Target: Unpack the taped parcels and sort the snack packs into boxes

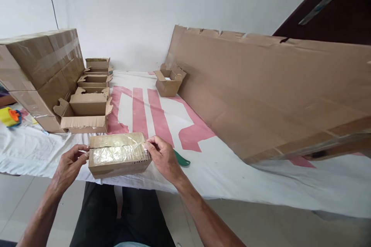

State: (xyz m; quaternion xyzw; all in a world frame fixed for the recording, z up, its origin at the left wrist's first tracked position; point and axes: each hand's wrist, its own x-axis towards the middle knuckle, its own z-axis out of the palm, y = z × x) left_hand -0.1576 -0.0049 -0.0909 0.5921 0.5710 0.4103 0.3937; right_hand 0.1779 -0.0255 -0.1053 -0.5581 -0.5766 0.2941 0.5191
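Note:
A closed cardboard box [120,171] lies near the front edge of the cloth-covered table, with shiny clear tape along its top seam. My left hand [69,165] is at its left end, thumb and fingers bent together against the edge by the seam. At the right end, my right hand [164,158] pinches the top corner where the tape runs over. The fingers of both hands are closed on the box. A green curved object [182,159] lies just past my right hand, partly hidden by it.
Open cardboard boxes [84,123] line up behind on the left, beside a stack of taped cartons [43,69]. Another small open box [167,88] stands at the back. A large cardboard sheet [269,96] leans on the right. A yellow tape roll [6,117] sits far left.

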